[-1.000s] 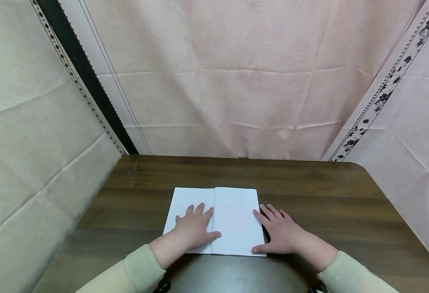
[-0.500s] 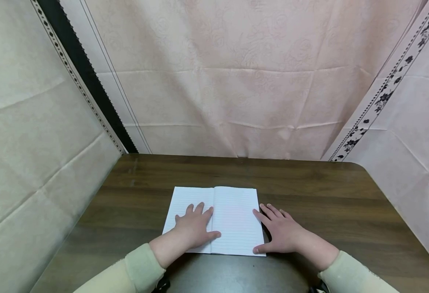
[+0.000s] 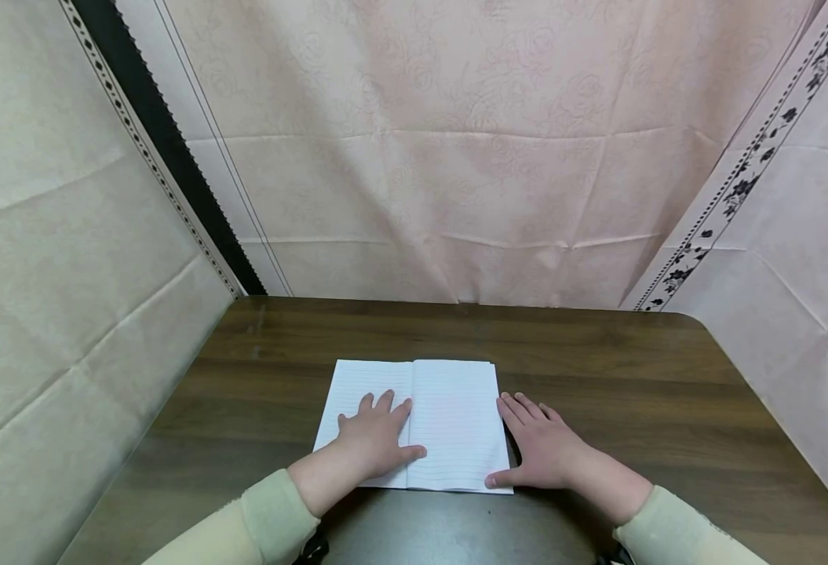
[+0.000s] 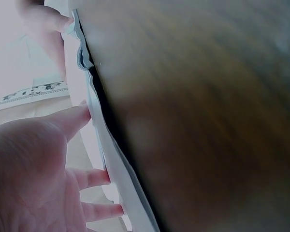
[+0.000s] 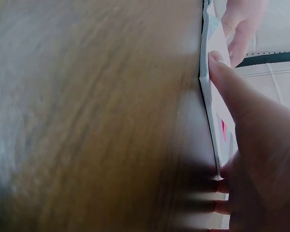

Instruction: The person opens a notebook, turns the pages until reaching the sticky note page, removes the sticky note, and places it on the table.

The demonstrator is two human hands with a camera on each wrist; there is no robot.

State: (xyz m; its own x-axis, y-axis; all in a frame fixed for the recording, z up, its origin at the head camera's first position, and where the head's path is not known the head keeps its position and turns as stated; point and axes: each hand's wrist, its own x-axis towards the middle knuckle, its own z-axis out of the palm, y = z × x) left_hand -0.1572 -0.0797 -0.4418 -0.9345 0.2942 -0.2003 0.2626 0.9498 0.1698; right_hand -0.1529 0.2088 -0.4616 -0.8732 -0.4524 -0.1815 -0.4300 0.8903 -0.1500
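Observation:
An open notebook (image 3: 456,424) with blank ruled pages lies flat on the wooden table, its center fold running away from me. My left hand (image 3: 374,439) rests spread on the left page, its thumb reaching across the fold onto the right page. At the notebook's right side is my right hand (image 3: 544,451), the thumb on the right page near the lower corner and the straight fingers along the right edge. In the right wrist view the thumb (image 5: 227,79) presses on the page from above, and the other fingertips reach the table beside the edge.
Brown wood-grain table (image 3: 597,369) surrounds the notebook. Pale patterned cloth (image 3: 456,196) hangs behind the table and on both sides, with a black strip (image 3: 173,149) at the left corner and a floral border (image 3: 745,176) at the right.
My right index finger has drawn back from the page to the right edge, beside the other fingers. At the upper right corner the top page sits slightly offset. The left hand stays put.

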